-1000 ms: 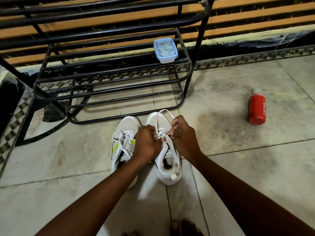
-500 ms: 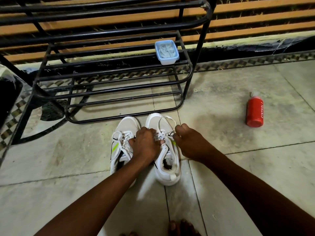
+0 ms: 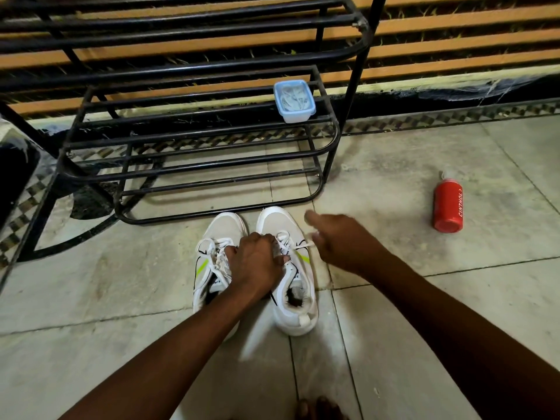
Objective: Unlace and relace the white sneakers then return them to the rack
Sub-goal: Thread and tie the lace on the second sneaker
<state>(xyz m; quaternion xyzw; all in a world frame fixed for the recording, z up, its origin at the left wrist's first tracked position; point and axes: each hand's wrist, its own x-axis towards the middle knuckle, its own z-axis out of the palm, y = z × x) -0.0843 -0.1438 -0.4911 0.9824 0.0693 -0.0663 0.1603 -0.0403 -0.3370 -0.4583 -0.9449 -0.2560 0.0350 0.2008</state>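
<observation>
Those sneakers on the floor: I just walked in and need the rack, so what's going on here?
A person is working on the laces of the right-hand sneaker. The left hand presses down on its laced part while the right hand pulls a lace end out to the side. The other sneaker sits beside it, laced. Both stand on the floor in front of the rack, not yet put back.

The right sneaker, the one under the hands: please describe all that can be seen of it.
The right sneaker is white with a yellow-green stripe and small black marks on its side. It stands upright on the tiled floor, toe toward the black rack, close beside the other sneaker. Its opening shows a dark inside, and a heel tab sticks up. The left hand presses on its laces; the right hand pulls a lace end sideways.
</observation>
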